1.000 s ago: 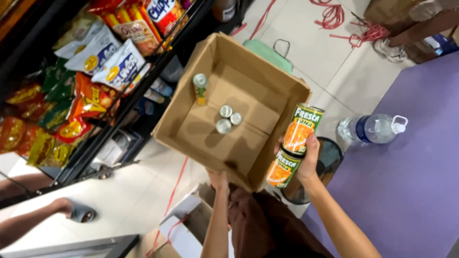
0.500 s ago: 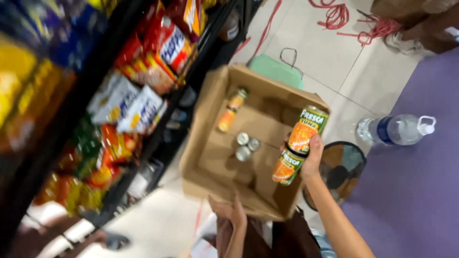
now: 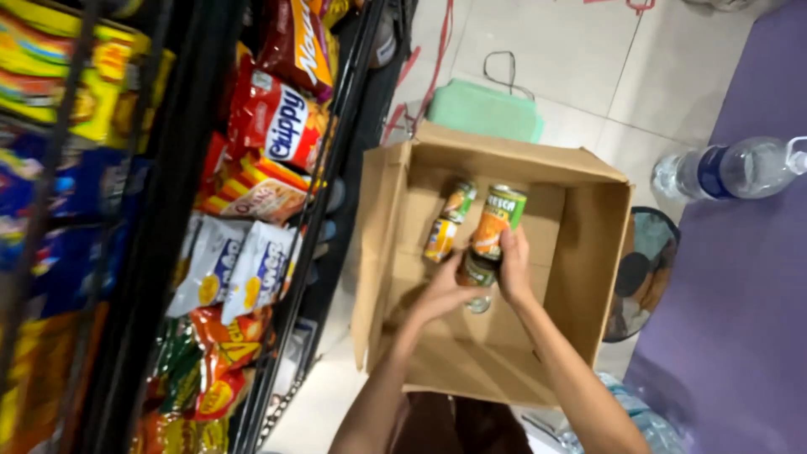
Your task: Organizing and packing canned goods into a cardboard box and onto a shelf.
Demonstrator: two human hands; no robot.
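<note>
An open cardboard box (image 3: 588,252) stands on the tiled floor below me. My right hand (image 3: 514,271) reaches inside it and grips an orange-and-green labelled can (image 3: 498,220), held upright. Just under that can is a second, darker can (image 3: 477,271), and my left hand (image 3: 444,294) curls its fingers around it from the left. Two more cans (image 3: 450,220) lie end to end on the box floor, right beside the held one. A silver can top (image 3: 479,304) shows beneath my hands.
Black wire shelves (image 3: 160,252) packed with snack bags (image 3: 269,126) fill the left side. A green pad (image 3: 483,109) lies behind the box. A water bottle (image 3: 731,168) rests on a purple mat (image 3: 740,336), with a round dark object (image 3: 643,273) right of the box.
My right hand has carried the cans from the box's right edge down into the box. My left hand has risen from below and closed on the lower can. The view swung towards the shelves.
</note>
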